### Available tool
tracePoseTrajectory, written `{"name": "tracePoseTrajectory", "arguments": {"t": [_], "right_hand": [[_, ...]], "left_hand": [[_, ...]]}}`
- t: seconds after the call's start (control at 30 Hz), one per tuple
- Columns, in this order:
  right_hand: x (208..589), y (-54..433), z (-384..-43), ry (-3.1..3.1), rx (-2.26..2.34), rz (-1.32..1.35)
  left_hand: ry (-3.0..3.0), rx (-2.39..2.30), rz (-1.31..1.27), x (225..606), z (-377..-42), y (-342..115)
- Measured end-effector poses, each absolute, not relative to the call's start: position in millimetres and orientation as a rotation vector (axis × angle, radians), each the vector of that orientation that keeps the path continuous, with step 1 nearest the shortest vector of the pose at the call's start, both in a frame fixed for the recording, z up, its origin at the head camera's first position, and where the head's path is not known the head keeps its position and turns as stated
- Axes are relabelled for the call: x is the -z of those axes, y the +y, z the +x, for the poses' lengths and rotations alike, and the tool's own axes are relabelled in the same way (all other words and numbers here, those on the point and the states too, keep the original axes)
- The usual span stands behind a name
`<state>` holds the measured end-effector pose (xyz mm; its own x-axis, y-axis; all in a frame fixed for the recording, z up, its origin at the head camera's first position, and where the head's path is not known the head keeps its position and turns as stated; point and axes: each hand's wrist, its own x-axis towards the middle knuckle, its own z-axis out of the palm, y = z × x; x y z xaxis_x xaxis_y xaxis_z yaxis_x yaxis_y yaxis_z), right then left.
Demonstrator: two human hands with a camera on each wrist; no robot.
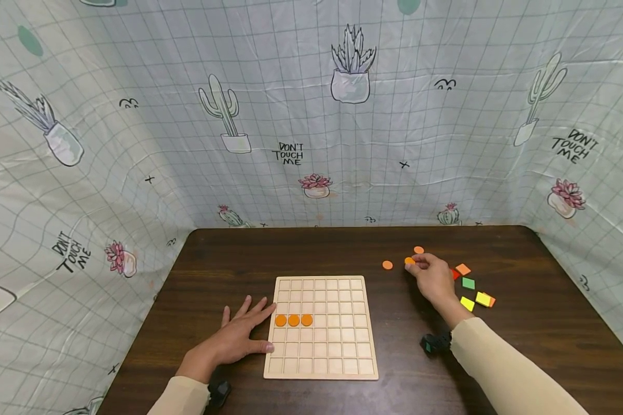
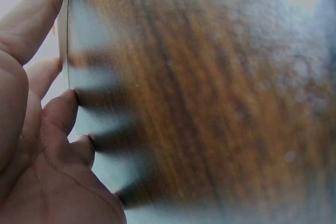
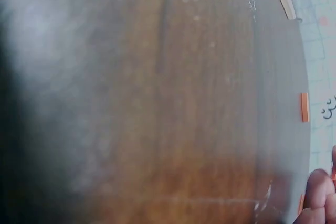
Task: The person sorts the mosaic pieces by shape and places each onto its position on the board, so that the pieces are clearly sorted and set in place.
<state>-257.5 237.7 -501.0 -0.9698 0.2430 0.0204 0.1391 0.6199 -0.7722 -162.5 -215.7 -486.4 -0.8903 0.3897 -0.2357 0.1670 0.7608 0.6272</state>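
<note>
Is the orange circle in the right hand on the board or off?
Off. The right hand pinches the orange circle to the right of the wooden board; dark table shows between them.

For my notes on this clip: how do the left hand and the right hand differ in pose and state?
The left hand has its fingers spread; the right hand pinches an orange disc. The left hand touches the gridded board along its left edge; the right hand is apart from it, beyond its right side. Both hands come out of beige sleeves.
</note>
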Motion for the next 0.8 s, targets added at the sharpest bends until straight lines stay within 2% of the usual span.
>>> {"name": "tracePoseTrajectory", "arguments": {"t": [0.8], "right_hand": [[503.4,234.9,-250.0,-2.633,-1.375,-0.230]], "left_hand": [[2.590,-0.906,0.421,485.7,-161.8,-216.4]]}}
